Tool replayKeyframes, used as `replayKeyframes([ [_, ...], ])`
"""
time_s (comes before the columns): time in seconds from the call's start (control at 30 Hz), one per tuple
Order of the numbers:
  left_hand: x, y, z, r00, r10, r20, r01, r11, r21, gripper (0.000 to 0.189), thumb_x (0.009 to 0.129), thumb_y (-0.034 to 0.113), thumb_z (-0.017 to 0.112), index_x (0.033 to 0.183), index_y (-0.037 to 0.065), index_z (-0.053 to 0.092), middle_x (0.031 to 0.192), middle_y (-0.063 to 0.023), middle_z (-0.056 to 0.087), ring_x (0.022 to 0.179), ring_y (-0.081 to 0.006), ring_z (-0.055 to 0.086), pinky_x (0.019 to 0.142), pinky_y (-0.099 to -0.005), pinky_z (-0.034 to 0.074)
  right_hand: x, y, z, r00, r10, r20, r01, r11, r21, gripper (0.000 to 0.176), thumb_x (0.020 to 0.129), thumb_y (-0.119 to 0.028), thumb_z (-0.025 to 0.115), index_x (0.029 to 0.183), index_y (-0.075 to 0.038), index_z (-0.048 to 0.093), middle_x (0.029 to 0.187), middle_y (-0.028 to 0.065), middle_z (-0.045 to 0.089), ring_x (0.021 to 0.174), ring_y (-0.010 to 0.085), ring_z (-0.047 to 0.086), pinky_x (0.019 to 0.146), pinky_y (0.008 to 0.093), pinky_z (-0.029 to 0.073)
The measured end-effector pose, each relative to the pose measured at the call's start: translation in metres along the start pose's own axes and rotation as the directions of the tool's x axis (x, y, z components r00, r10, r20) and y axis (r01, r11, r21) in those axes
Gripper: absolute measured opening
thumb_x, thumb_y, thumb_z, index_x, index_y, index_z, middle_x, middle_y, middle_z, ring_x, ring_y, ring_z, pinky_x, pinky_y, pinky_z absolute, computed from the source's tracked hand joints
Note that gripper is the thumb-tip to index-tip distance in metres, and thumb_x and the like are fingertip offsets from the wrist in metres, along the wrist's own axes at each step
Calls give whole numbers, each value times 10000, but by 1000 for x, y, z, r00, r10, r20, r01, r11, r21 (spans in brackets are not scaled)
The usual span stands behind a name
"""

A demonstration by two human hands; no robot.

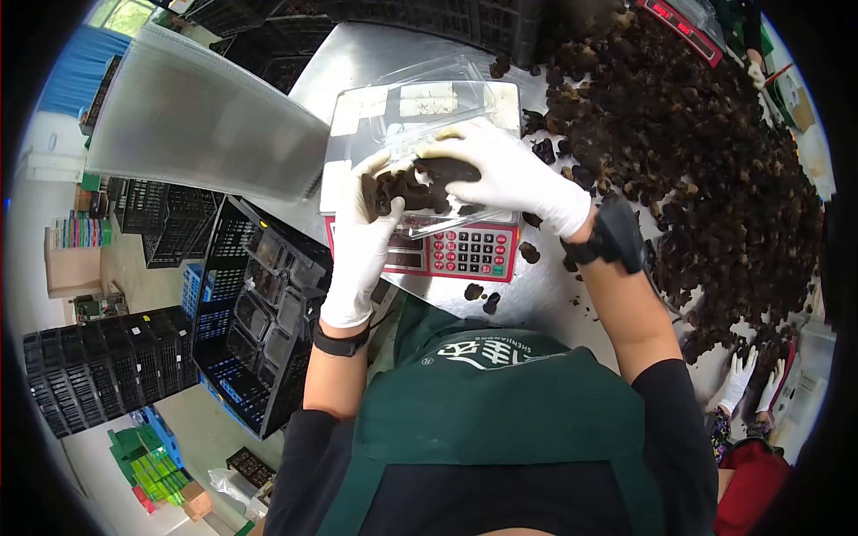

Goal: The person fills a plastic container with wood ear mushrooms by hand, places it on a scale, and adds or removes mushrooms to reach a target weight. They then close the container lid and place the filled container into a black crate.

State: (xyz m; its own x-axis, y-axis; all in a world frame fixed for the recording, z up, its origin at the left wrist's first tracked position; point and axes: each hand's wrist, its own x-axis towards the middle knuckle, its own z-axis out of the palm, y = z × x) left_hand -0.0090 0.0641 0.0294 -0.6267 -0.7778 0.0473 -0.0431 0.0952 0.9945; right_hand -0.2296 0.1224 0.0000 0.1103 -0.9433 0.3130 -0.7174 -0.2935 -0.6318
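Observation:
Dark brown, fungus-like pieces (413,193) lie in a clear plastic box (407,141) over the plate of a red and silver scale (357,107). My left hand (368,228), in a white glove, is wrapped round the box's left side, thumb over the pieces. From the right, my right hand (500,170), also gloved in white, curves over the pieces with its fingers bent onto them. Its fingertips partly hide the contents. The scale's keypad (474,252) shows below the box.
A large heap of dark pieces (688,152) covers the table's right side. Stacked clear sheets or lids (206,116) stand at left, above a black crate (268,313) of clear boxes. Another person's gloved hands (738,380) are at lower right; a second red scale (684,31) is at top right.

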Motion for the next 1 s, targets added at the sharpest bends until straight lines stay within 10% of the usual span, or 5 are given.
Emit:
replayKeyframes([
  [0.3,-6,9,14,997,34,70,-25,992,-121,542,878,-150,526,1393,2,455,1335,-136,588,1259,-199,551,1087,-345,428,-32,-72,-27,977,195,-85,-144,900,411,547,814,-203,745,1317,-75,571,1226,147,587,1074,322,613,953,396,507],
  [0.53,-7,5,29,990,116,80,-101,982,-162,333,933,-39,620,1264,-22,582,1186,-118,675,1064,-170,646,959,-304,509,-52,-78,-9,934,265,-238,-156,905,396,502,824,-114,738,1296,-54,576,1106,128,624,976,233,644,890,334,530],
  [0.67,-9,13,37,998,23,66,-16,994,-105,331,928,-18,653,1255,-15,602,1146,-107,695,1026,-143,657,916,-282,524,-59,-62,-3,853,513,-94,-156,424,892,288,925,-96,637,1190,9,599,1053,50,673,936,83,618,762,235,516],
  [0.87,-12,13,42,995,-32,97,45,990,-136,277,920,-25,661,1195,-14,642,1072,-106,715,962,-135,675,868,-277,545,-69,-38,12,776,608,168,-72,-179,981,260,1025,-194,514,1169,6,597,988,87,670,750,112,598,635,224,492],
  [1.0,-20,11,41,995,-27,101,43,987,-155,279,916,-30,661,1193,-16,639,1062,-112,712,952,-142,675,867,-281,545,-71,-25,13,826,504,252,-73,-348,935,390,1048,-282,448,1202,48,589,962,118,669,676,137,569,601,238,487],
])
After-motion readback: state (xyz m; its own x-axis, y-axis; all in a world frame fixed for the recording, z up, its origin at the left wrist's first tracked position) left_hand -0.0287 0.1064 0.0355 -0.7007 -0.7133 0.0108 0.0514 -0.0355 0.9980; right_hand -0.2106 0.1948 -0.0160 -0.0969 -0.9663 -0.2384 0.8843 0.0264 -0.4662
